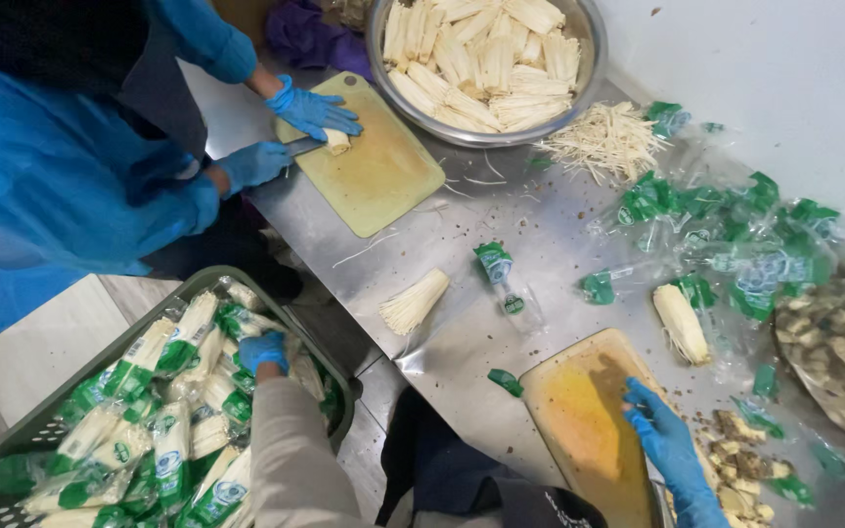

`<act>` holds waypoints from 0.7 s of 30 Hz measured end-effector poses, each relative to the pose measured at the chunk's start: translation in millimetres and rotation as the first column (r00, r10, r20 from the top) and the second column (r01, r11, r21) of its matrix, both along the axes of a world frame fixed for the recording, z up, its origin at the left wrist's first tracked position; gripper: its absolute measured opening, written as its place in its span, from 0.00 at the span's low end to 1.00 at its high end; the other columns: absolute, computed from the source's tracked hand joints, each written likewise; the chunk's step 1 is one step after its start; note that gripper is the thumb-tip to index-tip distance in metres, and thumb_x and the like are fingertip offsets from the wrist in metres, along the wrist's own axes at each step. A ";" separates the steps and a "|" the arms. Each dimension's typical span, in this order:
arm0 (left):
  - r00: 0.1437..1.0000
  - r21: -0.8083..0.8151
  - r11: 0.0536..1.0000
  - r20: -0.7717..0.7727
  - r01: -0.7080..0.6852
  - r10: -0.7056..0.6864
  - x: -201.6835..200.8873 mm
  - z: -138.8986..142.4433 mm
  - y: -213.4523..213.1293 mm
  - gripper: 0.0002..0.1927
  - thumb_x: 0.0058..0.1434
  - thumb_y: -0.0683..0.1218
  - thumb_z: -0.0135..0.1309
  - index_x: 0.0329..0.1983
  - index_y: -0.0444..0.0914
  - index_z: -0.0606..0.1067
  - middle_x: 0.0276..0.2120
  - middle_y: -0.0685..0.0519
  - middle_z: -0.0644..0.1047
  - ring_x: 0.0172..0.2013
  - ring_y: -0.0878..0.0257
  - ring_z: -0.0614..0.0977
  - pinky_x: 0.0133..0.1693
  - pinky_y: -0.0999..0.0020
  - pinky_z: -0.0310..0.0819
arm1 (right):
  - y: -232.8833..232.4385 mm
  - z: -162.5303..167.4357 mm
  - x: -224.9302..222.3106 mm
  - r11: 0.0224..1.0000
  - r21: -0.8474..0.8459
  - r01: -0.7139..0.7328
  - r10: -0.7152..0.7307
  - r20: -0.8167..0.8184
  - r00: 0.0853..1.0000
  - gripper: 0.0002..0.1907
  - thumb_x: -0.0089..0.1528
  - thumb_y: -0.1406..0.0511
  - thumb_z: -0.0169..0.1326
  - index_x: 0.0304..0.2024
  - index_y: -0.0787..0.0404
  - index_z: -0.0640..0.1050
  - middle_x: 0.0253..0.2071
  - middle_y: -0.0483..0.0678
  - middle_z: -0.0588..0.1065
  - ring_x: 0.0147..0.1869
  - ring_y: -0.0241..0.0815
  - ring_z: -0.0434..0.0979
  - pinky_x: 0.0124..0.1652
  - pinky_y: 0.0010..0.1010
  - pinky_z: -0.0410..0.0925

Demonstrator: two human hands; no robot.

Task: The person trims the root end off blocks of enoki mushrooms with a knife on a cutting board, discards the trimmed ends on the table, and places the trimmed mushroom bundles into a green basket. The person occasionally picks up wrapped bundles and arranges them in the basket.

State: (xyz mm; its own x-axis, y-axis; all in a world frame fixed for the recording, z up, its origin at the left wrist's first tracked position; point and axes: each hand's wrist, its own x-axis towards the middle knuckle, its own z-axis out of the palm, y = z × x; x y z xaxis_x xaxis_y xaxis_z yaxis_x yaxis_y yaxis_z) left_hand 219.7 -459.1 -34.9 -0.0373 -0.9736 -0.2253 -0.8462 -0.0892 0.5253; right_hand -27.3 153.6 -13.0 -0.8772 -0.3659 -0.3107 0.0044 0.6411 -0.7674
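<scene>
The steel bench [501,323] carries a cutting board [579,420] at its near edge, partly cut off below. The right hand [662,435] lies on it, fingers spread. The left hand [263,350] reaches into the green crate [12,460] of wrapped mushroom packs [163,430] off the bench's left edge; whether its grip is closed on one cannot be made out.

Stainless steel worktop [501,323] runs diagonally from top centre to lower right of the frame, surface scuffed and dull-reflective with soft glare patches. Plain white wall [765,78] fills the upper right, a few small dark specks on it, meeting the worktop's far edge. Pale tiled floor [41,352] shows at left centre and lower left, light grey-beige with visible grout lines. Lighting is even, cool and diffuse from overhead, shadows soft. No windows in view.
</scene>
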 end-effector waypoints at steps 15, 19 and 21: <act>0.405 0.372 0.269 -0.911 0.888 -0.077 -12.5 -0.3 234.7 0.38 0.52 0.32 0.58 0.69 0.35 0.67 0.45 0.51 0.78 0.43 0.63 0.79 0.45 0.67 0.73 | -110.0 58.4 68.9 0.836 -0.513 -0.193 0.217 -0.014 0.976 0.31 0.64 0.61 0.54 0.70 0.58 0.65 0.65 0.45 0.70 0.54 0.39 0.74 0.49 0.30 0.70; 0.232 0.252 -0.009 -0.901 0.968 -0.366 -74.2 4.5 308.4 0.40 0.51 0.34 0.62 0.71 0.37 0.69 0.38 0.54 0.72 0.34 0.65 0.74 0.39 0.66 0.71 | -71.3 39.2 55.5 0.850 -0.521 0.075 -0.114 -0.044 0.993 0.19 0.66 0.67 0.59 0.60 0.62 0.78 0.46 0.49 0.77 0.47 0.41 0.76 0.48 0.30 0.71; -0.014 -0.006 -0.019 -0.865 1.000 -0.501 -98.4 16.7 336.7 0.41 0.50 0.38 0.65 0.70 0.37 0.67 0.43 0.52 0.72 0.38 0.62 0.75 0.41 0.64 0.73 | -43.1 30.3 52.5 0.869 -0.478 0.130 -0.230 -0.156 0.961 0.10 0.68 0.68 0.58 0.51 0.65 0.83 0.44 0.49 0.79 0.46 0.43 0.78 0.47 0.31 0.71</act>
State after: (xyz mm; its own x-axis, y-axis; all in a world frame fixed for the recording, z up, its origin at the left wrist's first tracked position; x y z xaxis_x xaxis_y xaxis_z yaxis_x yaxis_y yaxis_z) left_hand 121.3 -122.3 -18.2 -0.9698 0.2320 -0.0752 -0.0842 -0.0290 0.9960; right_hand 25.2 110.4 17.3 -0.9666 -0.2524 0.0436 -0.1010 0.2190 -0.9705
